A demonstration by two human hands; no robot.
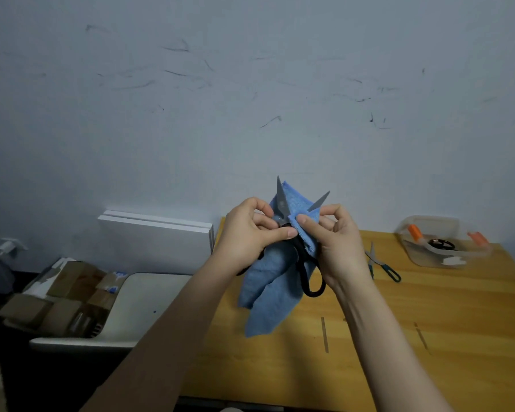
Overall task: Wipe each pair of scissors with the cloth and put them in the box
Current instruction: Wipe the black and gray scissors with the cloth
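The scissors [281,203] are held up in the air above the far edge of the surface [369,337], with the blades spread wide. One tip points to 12 o'clock and the other to about 1 o'clock. The black handles hang down toward 6 o'clock, and one loop shows below the right wrist.

The blue cloth [268,292] is draped behind and around the scissors. A fold rises between the blades and a long tail hangs toward 6 o'clock, its end close to the wood. Whether it touches cannot be told.

The left hand [247,233] has its fingers curled and pinches the scissors near the pivot, thumb in front. The right hand [336,236] pinches a fold of the cloth against the foot of the 1 o'clock blade, with thumb and forefinger closed on it.

At 3 o'clock from the held scissors, a second pair [381,263] with teal handles lies flat on the surface, its blades nearly closed. Further out, between 2 and 3 o'clock, stands the clear box [405,242]. Orange-handled items and a dark loop lie inside it, too blurred to name.

At 9 o'clock, off the surface, white boards [155,236] lean on the scuffed wall [250,84]. At 8 o'clock a white seat [140,301] sits beside brown cartons [66,292].
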